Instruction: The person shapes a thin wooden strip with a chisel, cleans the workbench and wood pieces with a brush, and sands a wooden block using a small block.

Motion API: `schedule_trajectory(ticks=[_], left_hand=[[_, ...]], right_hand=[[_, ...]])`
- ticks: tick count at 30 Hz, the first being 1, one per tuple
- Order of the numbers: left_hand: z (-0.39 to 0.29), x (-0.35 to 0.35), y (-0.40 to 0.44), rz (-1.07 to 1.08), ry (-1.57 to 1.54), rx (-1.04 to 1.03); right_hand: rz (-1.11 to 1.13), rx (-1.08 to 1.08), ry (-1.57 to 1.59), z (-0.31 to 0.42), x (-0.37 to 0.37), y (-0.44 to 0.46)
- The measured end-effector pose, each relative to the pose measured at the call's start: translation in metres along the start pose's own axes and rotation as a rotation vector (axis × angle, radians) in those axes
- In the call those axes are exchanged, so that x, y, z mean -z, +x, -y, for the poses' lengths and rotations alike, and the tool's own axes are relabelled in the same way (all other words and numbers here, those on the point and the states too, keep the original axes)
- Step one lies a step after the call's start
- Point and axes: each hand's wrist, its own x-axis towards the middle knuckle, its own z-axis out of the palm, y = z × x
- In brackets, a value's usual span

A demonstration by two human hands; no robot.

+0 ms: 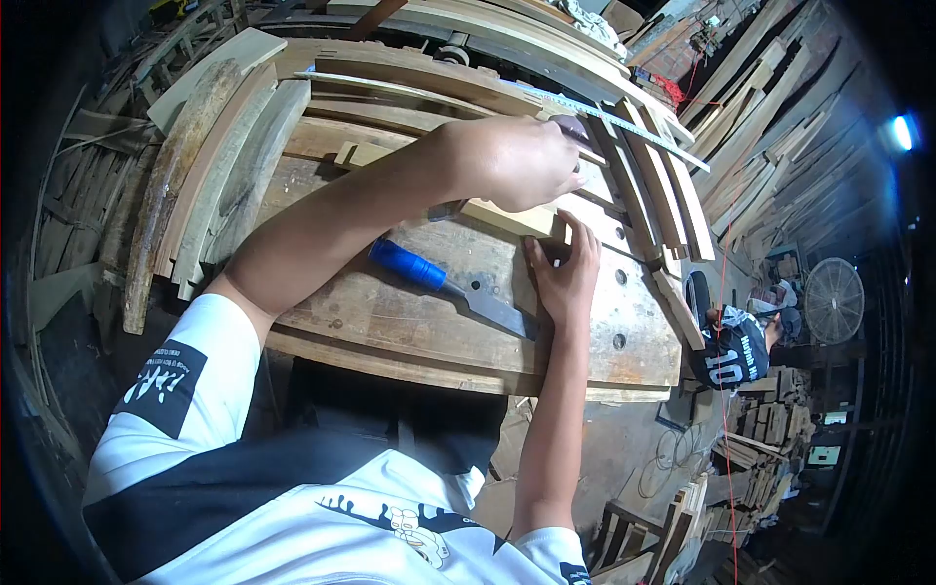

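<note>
A pale wooden strip (507, 216) lies across the workbench (390, 322), its middle hidden beneath my left forearm. My left hand (517, 164) is closed above it, with a dark rounded object (571, 127) showing past the knuckles; the rest of that object is hidden. At the strip's right end, my right hand (569, 263) has its fingers and thumb closed on the wood. A chisel (453, 288) with a blue handle and wide flat blade rests on the bench, its tip near my right wrist. Part of a dark metal piece (446, 210) shows under my left forearm.
Curved wooden pieces (210, 185) stand along the bench's left side. Long slats (639, 180) lie at the right, beneath a pale blue measuring strip (604, 117). Round holes dot the benchtop. Beyond are a person (733, 351) in a dark jersey, a fan (834, 300) and stacked timber (770, 429).
</note>
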Motion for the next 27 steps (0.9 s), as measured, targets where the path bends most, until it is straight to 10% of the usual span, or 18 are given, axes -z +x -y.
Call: schedule_trajectory(ticks=[7, 13, 16, 20, 27], left_hand=[[-0.022, -0.029, 0.018, -0.378, -0.125, -0.303], [-0.034, -0.014, 0.019, -0.172, -0.735, -0.064], [-0.012, -0.025, 0.02, -0.342, -0.173, -0.309], [-0.006, -0.001, 0.002, -0.045, -0.269, 0.148], [-0.008, 0.016, -0.005, -0.15, -0.292, 0.12]], right_hand=[[0.031, 0.004, 0.024, -0.006, -0.001, 0.0], [-0.039, 0.049, 0.038, -0.005, -0.002, 0.0], [-0.039, 0.048, -0.028, -0.003, -0.001, 0.001], [-0.019, -0.021, 0.034, 0.005, 0.002, -0.001], [-0.07, 0.05, 0.038, 0.008, 0.003, -0.001]])
